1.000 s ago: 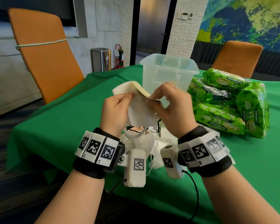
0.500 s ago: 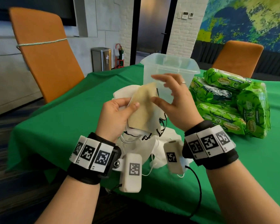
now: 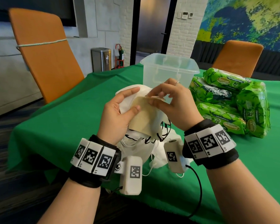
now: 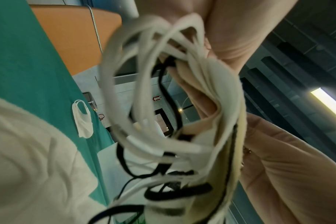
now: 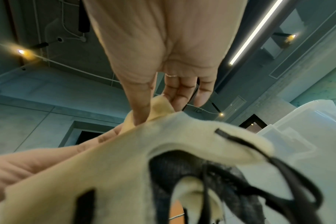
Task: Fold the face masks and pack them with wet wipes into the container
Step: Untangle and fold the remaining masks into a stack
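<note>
Two hands, one bundle of masks held above the bench. Left hand: grip closed around a stack of white masks, thumb pressed on the tan mask that lies on top; the left wrist view shows white and black ear loops hanging loose and tangled below the stack. Right hand: thumb and forefinger pinching the tan mask's upper edge, remaining fingers spread and relaxed, as the right wrist view confirms. Further masks: a white heap on the bench just below the wrists, not yet folded. Container: clear, upright, lidless, just behind the hands; nothing can be made out inside it. Wipes: green packs piled to the container's right, none packed. Step in hand, as judged: folding the tan mask onto the held stack. Handling notes: the right pinch should carry the top edge over to meet the opposite edge squarely, while the left thumb anchors the crease line; soft cloth will spring open unless the fold is pressed flat before release. Loops should be tucked inside the fold, since dangling cords are likely to snag on the container rim. Bundle should be kept compact, leaving room for the wipes.
</note>
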`<action>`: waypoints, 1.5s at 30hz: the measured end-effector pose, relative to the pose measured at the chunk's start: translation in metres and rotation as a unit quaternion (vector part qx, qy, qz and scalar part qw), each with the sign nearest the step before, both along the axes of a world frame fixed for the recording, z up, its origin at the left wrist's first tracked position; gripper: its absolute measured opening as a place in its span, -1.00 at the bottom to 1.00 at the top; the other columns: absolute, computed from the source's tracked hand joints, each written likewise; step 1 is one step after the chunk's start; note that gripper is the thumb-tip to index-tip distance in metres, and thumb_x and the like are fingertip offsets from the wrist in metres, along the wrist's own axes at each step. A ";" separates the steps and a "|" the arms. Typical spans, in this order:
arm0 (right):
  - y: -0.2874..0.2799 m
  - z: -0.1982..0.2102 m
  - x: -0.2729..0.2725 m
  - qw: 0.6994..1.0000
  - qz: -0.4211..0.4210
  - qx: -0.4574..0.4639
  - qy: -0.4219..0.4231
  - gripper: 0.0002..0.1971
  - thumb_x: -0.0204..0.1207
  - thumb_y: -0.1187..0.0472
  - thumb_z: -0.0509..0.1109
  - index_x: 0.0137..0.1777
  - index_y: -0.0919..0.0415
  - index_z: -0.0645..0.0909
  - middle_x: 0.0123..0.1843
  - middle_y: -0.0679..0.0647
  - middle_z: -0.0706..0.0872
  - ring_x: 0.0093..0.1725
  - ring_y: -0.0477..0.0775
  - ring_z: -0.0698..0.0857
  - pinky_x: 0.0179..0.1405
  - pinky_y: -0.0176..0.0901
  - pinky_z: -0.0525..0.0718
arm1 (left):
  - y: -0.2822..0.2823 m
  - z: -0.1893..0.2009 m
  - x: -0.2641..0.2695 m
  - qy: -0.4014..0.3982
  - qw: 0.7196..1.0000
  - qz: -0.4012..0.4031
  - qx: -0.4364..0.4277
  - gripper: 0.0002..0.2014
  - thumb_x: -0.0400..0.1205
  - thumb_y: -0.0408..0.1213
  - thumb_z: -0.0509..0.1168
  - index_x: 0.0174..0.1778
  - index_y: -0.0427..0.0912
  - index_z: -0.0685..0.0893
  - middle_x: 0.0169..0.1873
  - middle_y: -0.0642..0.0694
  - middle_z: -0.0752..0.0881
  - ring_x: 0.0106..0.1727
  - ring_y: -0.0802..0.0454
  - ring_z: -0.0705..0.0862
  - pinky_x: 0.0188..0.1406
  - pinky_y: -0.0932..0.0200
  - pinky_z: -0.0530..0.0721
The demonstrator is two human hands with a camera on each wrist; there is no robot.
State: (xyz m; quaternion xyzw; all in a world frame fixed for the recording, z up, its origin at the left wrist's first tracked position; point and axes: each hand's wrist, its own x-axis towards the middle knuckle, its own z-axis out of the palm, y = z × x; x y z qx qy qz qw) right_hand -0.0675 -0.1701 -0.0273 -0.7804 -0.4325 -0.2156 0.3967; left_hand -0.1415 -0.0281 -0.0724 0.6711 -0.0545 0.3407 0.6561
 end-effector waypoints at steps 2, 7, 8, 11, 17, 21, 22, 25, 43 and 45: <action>-0.001 0.000 0.000 0.999 0.011 0.032 0.004 -0.87 0.28 0.31 0.56 -0.19 0.12 0.76 -0.24 -0.14 0.46 -0.21 -0.33 0.50 -0.16 -0.58 0.39 | 0.000 -0.001 -0.001 0.008 1.000 0.011 0.005 -0.61 0.49 -0.50 0.41 0.05 0.12 0.70 0.01 0.21 0.76 0.19 0.15 0.68 0.35 0.01 0.58; -0.004 -0.005 -0.005 0.998 0.044 0.036 0.000 -0.85 0.25 0.33 0.55 -0.29 0.07 0.69 -0.21 0.02 0.71 -0.13 0.04 0.66 -0.06 -0.25 0.55 | 0.001 -0.004 0.000 0.041 0.999 0.012 0.002 -0.63 0.54 -0.53 0.35 -0.22 0.13 0.81 -0.17 0.09 0.82 0.01 0.06 0.74 0.29 -0.09 0.62; -0.005 -0.006 -0.005 0.998 0.043 0.033 0.007 -0.85 0.26 0.32 0.54 -0.29 0.06 0.68 -0.22 0.02 0.74 -0.14 0.06 0.66 -0.08 -0.23 0.55 | 0.001 -0.004 0.000 0.045 0.999 0.014 0.002 -0.64 0.55 -0.54 0.35 -0.22 0.10 0.81 -0.18 0.09 0.82 0.00 0.06 0.75 0.28 -0.07 0.63; -0.007 -0.007 -0.006 0.997 0.047 0.043 0.041 -0.83 0.29 0.33 0.53 -0.27 0.03 0.68 -0.28 -0.10 0.75 -0.21 -0.07 0.65 -0.13 -0.43 0.48 | -0.001 -0.002 -0.002 0.051 0.999 0.012 0.008 -0.66 0.56 -0.54 0.33 -0.17 0.06 0.78 -0.21 0.16 0.82 -0.01 0.13 0.74 0.26 0.03 0.64; -0.012 -0.001 -0.004 0.978 0.089 0.094 0.164 -0.70 0.22 0.24 0.55 -0.10 -0.07 0.62 -0.25 0.13 0.74 -0.24 0.09 0.69 -0.12 0.04 0.67 | -0.002 0.001 -0.004 0.039 0.999 -0.001 -0.031 -0.79 0.51 -0.44 0.40 -0.15 0.01 0.77 -0.25 0.14 0.82 -0.11 0.15 0.75 0.04 0.08 0.71; -0.014 0.002 0.001 0.963 0.091 0.101 0.232 -0.52 0.23 0.45 0.58 0.03 0.00 0.54 -0.35 0.17 0.66 -0.32 0.07 0.65 -0.21 -0.11 0.66 | -0.003 0.001 -0.005 0.031 0.999 -0.012 -0.024 -0.75 0.42 -0.51 0.46 -0.13 -0.04 0.76 -0.26 0.17 0.81 -0.12 0.23 0.74 0.05 0.21 0.72; -0.014 0.002 0.002 0.962 0.087 0.102 0.236 -0.52 0.24 0.47 0.57 0.03 0.00 0.53 -0.36 0.13 0.66 -0.34 0.01 0.65 -0.24 -0.22 0.66 | -0.004 0.000 -0.004 0.030 0.999 -0.014 -0.016 -0.74 0.41 -0.52 0.46 -0.14 -0.04 0.76 -0.25 0.18 0.81 -0.11 0.24 0.74 0.05 0.21 0.72; -0.011 0.000 0.003 0.959 0.077 0.115 0.249 -0.55 0.24 0.46 0.57 0.01 0.00 0.55 -0.35 0.13 0.67 -0.36 -0.04 0.67 -0.26 -0.25 0.66 | -0.005 -0.001 -0.004 0.027 1.000 -0.008 -0.003 -0.72 0.40 -0.51 0.48 -0.14 0.00 0.76 -0.22 0.19 0.81 -0.05 0.24 0.74 0.11 0.18 0.70; -0.017 0.003 0.011 0.988 -0.001 0.003 0.152 -0.72 0.22 0.24 0.63 -0.38 -0.03 0.54 -0.28 -0.05 0.59 -0.36 -0.23 0.53 -0.37 -0.43 0.41 | -0.003 -0.003 -0.003 -0.007 0.999 0.026 0.042 -0.59 0.46 -0.54 0.44 0.07 0.05 0.65 0.03 0.24 0.69 0.06 0.52 0.62 0.14 0.57 0.46; -0.016 0.003 0.009 0.983 0.022 0.027 0.181 -0.73 0.23 0.30 0.62 -0.39 0.06 0.56 -0.32 0.08 0.64 -0.50 -0.26 0.52 -0.50 -0.45 0.44 | -0.003 -0.004 -0.002 0.002 0.999 0.018 0.033 -0.61 0.47 -0.53 0.43 0.09 0.02 0.65 0.05 0.21 0.70 0.09 0.45 0.63 0.21 0.47 0.51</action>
